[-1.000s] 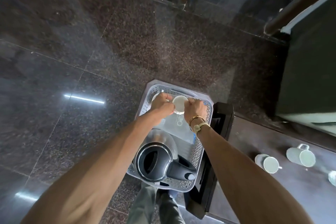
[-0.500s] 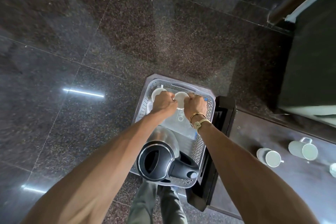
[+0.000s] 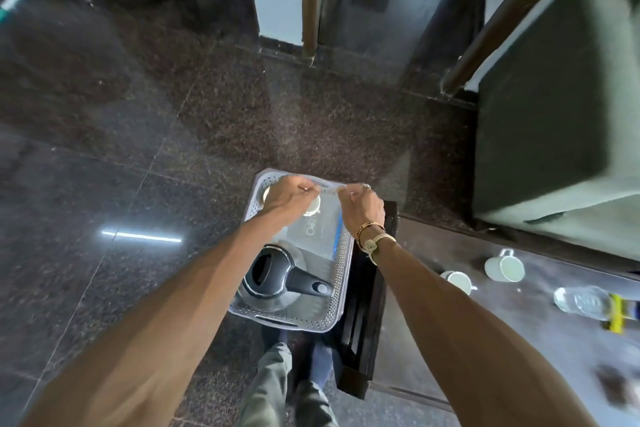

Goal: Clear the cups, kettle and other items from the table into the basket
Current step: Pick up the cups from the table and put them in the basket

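Observation:
A grey perforated basket (image 3: 341, 291) stands on the dark floor. In its near end lies a steel kettle (image 3: 273, 277) with a black lid and handle. Two white cups sit at its far end: one (image 3: 267, 193) in the left corner, another (image 3: 314, 207) partly hidden under my left hand (image 3: 287, 198). My right hand (image 3: 363, 208) hovers over the far right corner. Both hands have loosely curled fingers with nothing in them. On the dark table (image 3: 433, 350) to the right are two more white cups (image 3: 457, 281) (image 3: 504, 269) and a lying water bottle (image 3: 581, 302).
A clear plastic box (image 3: 318, 229) with a blue edge lies in the basket. A black ledge (image 3: 363, 305) borders the table beside the basket. A dark cushioned seat (image 3: 554, 114) stands behind the table. My legs (image 3: 277, 385) are just below the basket.
Both hands have come off the two cups, which now rest in the basket's far end. The hands have lifted and spread apart. The view has tilted up.

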{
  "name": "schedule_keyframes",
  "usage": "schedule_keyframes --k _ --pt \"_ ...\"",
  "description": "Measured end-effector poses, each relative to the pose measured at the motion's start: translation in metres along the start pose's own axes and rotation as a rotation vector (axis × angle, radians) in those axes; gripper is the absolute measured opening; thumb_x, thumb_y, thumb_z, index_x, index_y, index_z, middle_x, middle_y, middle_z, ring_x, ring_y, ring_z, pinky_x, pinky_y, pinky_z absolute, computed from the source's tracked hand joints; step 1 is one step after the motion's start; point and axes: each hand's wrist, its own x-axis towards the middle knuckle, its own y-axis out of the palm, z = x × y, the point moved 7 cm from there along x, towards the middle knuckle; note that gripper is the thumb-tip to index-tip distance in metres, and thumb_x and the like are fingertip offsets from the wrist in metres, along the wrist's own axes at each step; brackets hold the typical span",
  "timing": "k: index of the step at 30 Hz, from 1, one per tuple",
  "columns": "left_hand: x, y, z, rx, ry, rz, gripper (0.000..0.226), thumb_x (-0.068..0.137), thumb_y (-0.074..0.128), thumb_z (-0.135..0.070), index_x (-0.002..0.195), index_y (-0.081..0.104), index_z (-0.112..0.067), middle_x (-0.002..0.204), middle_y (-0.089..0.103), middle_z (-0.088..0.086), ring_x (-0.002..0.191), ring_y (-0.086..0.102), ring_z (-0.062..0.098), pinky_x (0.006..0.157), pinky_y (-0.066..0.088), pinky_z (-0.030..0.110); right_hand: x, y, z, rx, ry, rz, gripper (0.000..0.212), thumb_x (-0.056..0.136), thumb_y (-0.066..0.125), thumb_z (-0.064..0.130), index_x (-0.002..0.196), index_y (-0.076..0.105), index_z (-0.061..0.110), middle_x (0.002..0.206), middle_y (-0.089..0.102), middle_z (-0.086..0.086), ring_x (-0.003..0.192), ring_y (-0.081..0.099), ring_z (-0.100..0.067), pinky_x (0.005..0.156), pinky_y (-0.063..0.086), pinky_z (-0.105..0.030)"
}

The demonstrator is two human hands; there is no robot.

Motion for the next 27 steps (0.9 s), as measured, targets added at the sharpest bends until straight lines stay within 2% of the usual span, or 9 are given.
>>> schedule_keyframes --k 3,8,12,14,19,21,23,27 --pt "-0.035 0.004 -0.037 -0.005 0.078 -0.013 0.035 0.091 0.061 -0.047 0.113 0.069 -0.021 0.105 0.073 0.0 0.097 0.069 0.021 0.09 0.055 0.039 -0.029 -0.032 0.004 0.01 -0.066 -0.042 0.043 0.094 0.047 0.051 0.102 0.073 0.018 0.102 0.073 -0.01 0.1 0.064 -0.033 0.073 0.042 -0.032" --pt "-0.086 0.022 -0.092 -0.052 0.186 0.007 0.038 0.097 0.056 -0.041 0.119 0.066 -0.011 0.112 0.071 0.008 0.1 0.069 0.027 0.089 0.056 0.045 -0.079 -0.093 -0.001 0.029 -0.147 -0.129 0.047 0.094 0.044 0.054 0.079 0.069 0.018 0.091 0.073 -0.011 0.092 0.065 -0.037 0.068 0.037 -0.031" --pt "-0.118 0.037 -0.116 -0.041 0.243 0.026 0.036 0.097 0.054 -0.039 0.117 0.066 -0.011 0.115 0.069 0.009 0.105 0.066 0.029 0.094 0.054 0.046 -0.113 -0.131 -0.017 0.069 -0.149 -0.191 0.053 0.096 0.042 0.056 0.055 0.045 0.022 0.087 0.071 -0.014 0.088 0.064 -0.039 0.068 0.039 -0.033" --pt "-0.132 0.045 -0.12 -0.032 0.272 0.041 0.034 0.096 0.056 -0.038 0.115 0.068 -0.013 0.112 0.07 0.008 0.104 0.066 0.029 0.093 0.054 0.045 -0.132 -0.145 -0.025 0.068 -0.129 -0.221 0.053 0.096 0.042 0.057 0.058 0.045 0.02 0.088 0.071 -0.016 0.09 0.063 -0.04 0.069 0.04 -0.034" --pt "-0.161 0.067 -0.118 -0.074 0.322 0.127 0.025 0.094 0.061 -0.034 0.107 0.07 -0.015 0.105 0.071 0.009 0.094 0.068 0.027 0.081 0.053 0.035 -0.176 -0.164 -0.055 0.069 -0.065 -0.271 0.057 0.096 0.042 0.06 0.076 0.064 0.012 0.09 0.071 -0.014 0.093 0.063 -0.038 0.075 0.044 -0.036" --pt "-0.176 0.078 -0.116 -0.065 0.321 0.159 0.026 0.093 0.061 -0.037 0.106 0.071 -0.017 0.108 0.071 0.009 0.097 0.069 0.028 0.086 0.054 0.039 -0.197 -0.17 -0.068 0.064 -0.055 -0.303 0.057 0.096 0.041 0.06 0.08 0.066 0.011 0.086 0.07 -0.012 0.092 0.063 -0.037 0.071 0.04 -0.034" --pt "-0.194 0.09 -0.119 -0.028 0.325 0.191 0.023 0.091 0.061 -0.039 0.103 0.071 -0.021 0.107 0.072 0.006 0.099 0.069 0.027 0.091 0.056 0.043 -0.216 -0.18 -0.081 0.078 -0.034 -0.335 0.054 0.096 0.042 0.06 0.07 0.06 0.016 0.074 0.062 -0.007 0.088 0.061 -0.037 0.069 0.036 -0.033" --pt "-0.225 0.123 -0.141 0.009 0.379 0.26 0.01 0.087 0.065 -0.038 0.083 0.07 -0.029 0.098 0.074 -0.001 0.092 0.069 0.021 0.086 0.058 0.04 -0.249 -0.215 -0.106 0.077 -0.002 -0.408 0.057 0.098 0.044 0.055 0.054 0.042 0.019 0.058 0.047 -0.002 0.077 0.056 -0.04 0.066 0.032 -0.032"
